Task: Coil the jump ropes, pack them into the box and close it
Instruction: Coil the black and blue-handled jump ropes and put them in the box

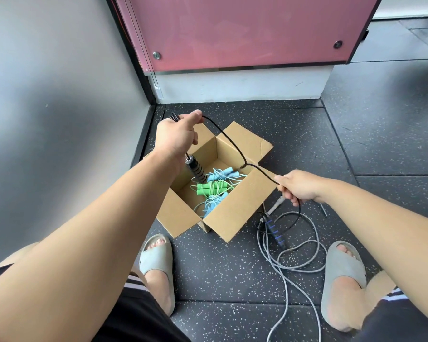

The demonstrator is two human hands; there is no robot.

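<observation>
The box is plain brown cardboard, matt. The floor is dark speckled rubber matting, finely grained. The black jump rope has a smooth, plastic-looking cord and a ribbed handle. The pink panel is glossy, with shiny metal fasteners.

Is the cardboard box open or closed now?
Open. The box has its flaps spread outward; a green rope and blue ropes show inside.
</observation>
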